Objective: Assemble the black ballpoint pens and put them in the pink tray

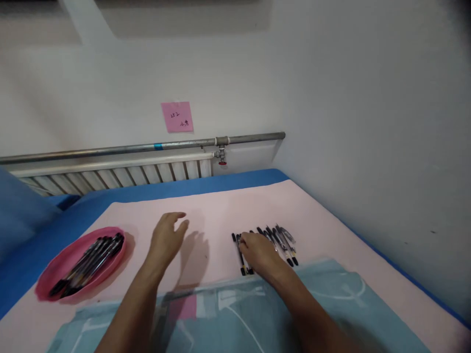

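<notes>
My left hand (167,240) hovers over the pink cloth (324,220) with its fingers loosely spread and nothing in it. To its left a pink oval tray (55,269) holds several black pens (90,262). My right hand (257,250) rests on a row of several black pens (281,240) laid side by side on the cloth, its fingers curled down onto the pens at the row's left end. Whether it grips one I cannot tell.
A light blue patterned cloth (239,314) covers the near edge under my forearms. A blue sheet (184,189) borders the pink cloth. A radiator (110,176) and metal pipe (147,146) run along the back wall under a pink note (177,116). A wall stands close on the right.
</notes>
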Demonstrator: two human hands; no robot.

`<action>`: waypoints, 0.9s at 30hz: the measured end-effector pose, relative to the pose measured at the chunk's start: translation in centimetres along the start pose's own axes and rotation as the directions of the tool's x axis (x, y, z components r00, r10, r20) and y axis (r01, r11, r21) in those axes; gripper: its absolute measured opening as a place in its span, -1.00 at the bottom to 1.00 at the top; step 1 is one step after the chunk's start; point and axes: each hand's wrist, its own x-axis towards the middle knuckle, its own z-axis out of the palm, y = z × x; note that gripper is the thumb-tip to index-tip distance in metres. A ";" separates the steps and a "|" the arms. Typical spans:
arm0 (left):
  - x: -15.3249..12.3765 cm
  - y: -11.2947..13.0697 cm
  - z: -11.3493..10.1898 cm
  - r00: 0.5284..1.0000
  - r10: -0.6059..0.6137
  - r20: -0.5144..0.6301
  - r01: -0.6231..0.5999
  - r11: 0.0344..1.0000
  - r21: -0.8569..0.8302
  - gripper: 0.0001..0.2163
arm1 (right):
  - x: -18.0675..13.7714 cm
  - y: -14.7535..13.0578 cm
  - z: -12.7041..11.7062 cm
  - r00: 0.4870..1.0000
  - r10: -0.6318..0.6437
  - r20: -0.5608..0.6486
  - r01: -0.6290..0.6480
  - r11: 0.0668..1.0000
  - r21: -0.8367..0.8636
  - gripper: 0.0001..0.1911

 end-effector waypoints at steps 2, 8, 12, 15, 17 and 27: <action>-0.3 2.4 1.6 0.998 0.053 0.044 -0.051 0.998 -0.044 -0.71 | -0.2 -0.3 0.4 0.999 -0.040 -0.017 0.040 0.999 -0.007 -0.79; -2.3 3.2 6.1 0.975 0.097 0.200 -0.079 0.992 -0.097 -0.75 | -0.5 -0.9 0.9 0.999 -0.032 0.017 0.033 0.999 -0.042 -0.81; -3.1 1.6 7.4 0.958 0.065 0.280 -0.059 0.998 -0.030 -0.78 | -1.0 -2.0 1.3 0.994 -0.089 0.064 0.091 0.995 -0.028 -0.82; -2.9 1.2 7.3 0.956 0.022 0.291 -0.020 1.000 -0.009 -0.78 | -1.3 -3.0 2.0 0.990 -0.090 0.104 0.093 0.995 -0.027 -0.82; -2.7 1.1 7.2 0.960 -0.001 0.280 0.003 1.000 -0.008 -0.77 | -1.4 -3.4 2.6 0.989 -0.088 0.120 0.091 0.996 -0.015 -0.83; -3.6 2.9 9.1 0.941 0.104 0.323 -0.120 0.992 0.027 -0.80 | 0.3 -0.5 -0.9 0.948 0.251 -0.196 -0.104 0.825 0.556 -0.93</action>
